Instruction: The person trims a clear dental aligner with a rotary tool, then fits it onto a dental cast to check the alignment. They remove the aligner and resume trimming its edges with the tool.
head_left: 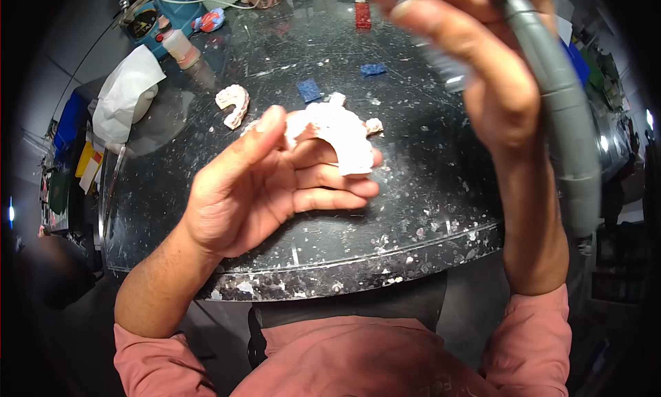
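Observation:
A white, horseshoe-shaped plaster dental cast [344, 135] rests in my left hand [248, 180], palm up, with the thumb at its left end and the fingers under it. My right hand [499, 73] is raised at the upper right, its fingers bent and partly blurred. They are around something at the top edge that I cannot make out, beside a thick grey ribbed hose [561, 101]. A second, smaller plaster cast [235, 105] lies on the black table [427, 197] to the left of the held one.
Two blue pieces [309, 90] and a red block [363, 15] lie farther back. At the back left are a bottle [180, 47], a white cloth or bag [124, 94] and a blue machine [172, 1]. The table's front edge curves below my left hand.

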`<state>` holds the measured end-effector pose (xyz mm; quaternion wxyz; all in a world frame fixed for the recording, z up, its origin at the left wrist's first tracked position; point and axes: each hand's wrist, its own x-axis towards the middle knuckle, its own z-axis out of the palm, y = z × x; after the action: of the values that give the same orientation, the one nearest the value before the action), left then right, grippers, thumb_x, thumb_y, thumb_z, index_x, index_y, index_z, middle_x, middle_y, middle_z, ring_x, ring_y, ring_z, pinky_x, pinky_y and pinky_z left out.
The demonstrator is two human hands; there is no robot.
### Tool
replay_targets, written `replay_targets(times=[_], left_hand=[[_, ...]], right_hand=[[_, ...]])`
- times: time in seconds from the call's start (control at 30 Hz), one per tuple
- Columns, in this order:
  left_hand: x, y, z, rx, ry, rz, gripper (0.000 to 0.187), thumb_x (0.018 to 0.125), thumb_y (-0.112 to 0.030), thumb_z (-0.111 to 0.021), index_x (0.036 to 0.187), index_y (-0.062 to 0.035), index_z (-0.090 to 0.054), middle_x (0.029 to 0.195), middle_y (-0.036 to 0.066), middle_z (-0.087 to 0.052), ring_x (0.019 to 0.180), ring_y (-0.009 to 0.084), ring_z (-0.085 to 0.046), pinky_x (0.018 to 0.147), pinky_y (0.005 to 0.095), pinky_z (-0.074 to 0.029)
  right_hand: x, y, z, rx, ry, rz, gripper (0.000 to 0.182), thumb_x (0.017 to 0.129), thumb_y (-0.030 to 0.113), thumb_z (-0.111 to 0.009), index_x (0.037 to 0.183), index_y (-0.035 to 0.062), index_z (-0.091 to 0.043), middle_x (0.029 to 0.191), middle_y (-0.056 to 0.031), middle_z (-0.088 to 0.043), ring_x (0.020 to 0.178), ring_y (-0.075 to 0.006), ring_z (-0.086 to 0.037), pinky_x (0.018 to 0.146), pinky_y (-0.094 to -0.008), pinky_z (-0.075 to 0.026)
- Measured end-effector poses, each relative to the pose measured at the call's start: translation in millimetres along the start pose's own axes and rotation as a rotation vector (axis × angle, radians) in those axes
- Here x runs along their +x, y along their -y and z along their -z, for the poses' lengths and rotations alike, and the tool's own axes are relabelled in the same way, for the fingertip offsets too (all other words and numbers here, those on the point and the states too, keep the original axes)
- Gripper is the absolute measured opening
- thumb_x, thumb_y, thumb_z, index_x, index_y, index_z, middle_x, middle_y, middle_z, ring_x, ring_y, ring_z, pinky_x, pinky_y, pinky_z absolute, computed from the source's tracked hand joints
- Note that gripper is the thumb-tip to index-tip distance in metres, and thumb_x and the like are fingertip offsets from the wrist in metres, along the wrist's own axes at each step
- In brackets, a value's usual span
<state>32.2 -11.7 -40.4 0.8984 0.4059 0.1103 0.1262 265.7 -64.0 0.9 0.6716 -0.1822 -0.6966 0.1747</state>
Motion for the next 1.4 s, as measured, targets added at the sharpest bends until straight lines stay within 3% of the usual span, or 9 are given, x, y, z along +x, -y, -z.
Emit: replay_targets(times=[0.17, 0.2, 0.23, 0.3, 0.37, 0.43, 0.7, 0.87, 1.4], left_hand=[[-1, -1, 0, -0.015, -0.029, -0.053, 0.068, 0.101, -0.05, -0.027, 0.144, 0.0023, -0.028, 0.133, 0.027, -0.048, 0.117, 0.0385, -0.056, 0.102, 0.0465, -0.045], [-1, -1, 0, 0.009, -0.026, -0.042, 0.068, 0.101, -0.052, -0.025, 0.144, 0.001, -0.028, 0.133, 0.025, -0.049, 0.118, 0.0375, -0.055, 0.102, 0.0464, -0.045], [-2, 0, 0, 0.008, -0.029, -0.045, 0.068, 0.101, -0.052, -0.025, 0.144, 0.001, -0.028, 0.133, 0.025, -0.049, 0.118, 0.0375, -0.055, 0.102, 0.0464, -0.045], [-3, 2, 1, 0.083, -0.054, -0.038, 0.071, 0.1, -0.055, -0.023, 0.144, 0.0011, -0.028, 0.133, 0.024, -0.049, 0.117, 0.0366, -0.056, 0.103, 0.0463, -0.044], [-3, 0, -3, 0.118, -0.061, -0.028, 0.072, 0.1, -0.056, -0.025, 0.143, 0.0009, -0.029, 0.133, 0.023, -0.049, 0.117, 0.035, -0.056, 0.103, 0.0459, -0.044], [-3, -1, -4, 0.175, -0.093, -0.03, 0.071, 0.1, -0.055, -0.027, 0.144, 0.0007, -0.029, 0.133, 0.022, -0.049, 0.118, 0.0339, -0.056, 0.104, 0.046, -0.044], [-3, 0, 0, 0.111, -0.07, -0.037, 0.064, 0.101, -0.048, -0.033, 0.139, 0.0024, -0.035, 0.134, 0.023, -0.05, 0.12, 0.0344, -0.054, 0.104, 0.0475, -0.043], [1, -7, -4, -0.077, -0.081, -0.124, 0.062, 0.094, -0.036, -0.04, 0.135, 0.0106, -0.038, 0.134, 0.031, -0.047, 0.124, 0.045, -0.048, 0.108, 0.0486, -0.04], [-2, -1, 3, 0.478, -0.205, -0.431, 0.049, 0.1, -0.025, -0.05, 0.135, 0.0082, -0.043, 0.134, 0.02, -0.051, 0.125, 0.0274, -0.051, 0.107, 0.0388, -0.042]], right_hand=[[-17, -1, -43, 0.081, -0.101, -0.232, 0.041, 0.081, -0.004, -0.069, 0.113, 0.0066, -0.047, 0.121, -0.022, -0.06, 0.099, -0.0209, -0.066, 0.085, -0.0354, -0.056], [-34, -26, -12, -0.074, 0.203, -0.245, 0.046, 0.082, -0.005, -0.069, 0.118, 0.0068, -0.044, 0.133, -0.0232, -0.052, 0.113, -0.0268, -0.059, 0.098, -0.0445, -0.048], [-26, -17, -42, -0.159, 0.006, -0.08, 0.036, 0.077, -0.012, -0.071, 0.094, 0.0034, -0.043, 0.087, -0.0035, -0.043, 0.092, -0.0304, -0.07, 0.071, -0.028, -0.055], [-29, -13, -45, -0.146, 0.003, -0.177, 0.024, 0.078, -0.01, -0.065, 0.095, 0.0031, -0.055, 0.081, -0.0019, -0.057, 0.079, -0.0102, -0.066, 0.07, -0.0224, -0.054], [-29, -6, -44, -0.056, 0.041, -0.281, 0.029, 0.076, -0.014, -0.062, 0.099, 0.0019, -0.056, 0.089, -0.002, -0.055, 0.093, -0.0125, -0.066, 0.083, -0.0253, -0.054], [-26, -5, -44, -0.143, 0.13, -0.277, 0.033, 0.08, -0.013, -0.067, 0.093, 0.0043, -0.042, 0.087, -0.0032, -0.045, 0.097, -0.03, -0.069, 0.081, -0.0327, -0.058], [-29, -4, -48, -0.244, 0.147, -0.324, 0.031, 0.08, -0.016, -0.064, 0.095, 0.0028, -0.044, 0.085, -0.0015, -0.044, 0.106, -0.0315, -0.065, 0.085, -0.0332, -0.056], [-22, 3, -48, -0.039, -0.136, -0.622, 0.029, 0.087, 0.001, -0.066, 0.097, 0.0094, -0.04, 0.112, -0.022, -0.065, 0.104, -0.0217, -0.064, 0.083, -0.03, -0.053], [-31, -10, -50, -0.034, -0.069, -0.518, 0.04, 0.083, -0.007, -0.068, 0.105, 0.0093, -0.038, 0.111, -0.0241, -0.064, 0.105, -0.0259, -0.064, 0.089, -0.0353, -0.054]])
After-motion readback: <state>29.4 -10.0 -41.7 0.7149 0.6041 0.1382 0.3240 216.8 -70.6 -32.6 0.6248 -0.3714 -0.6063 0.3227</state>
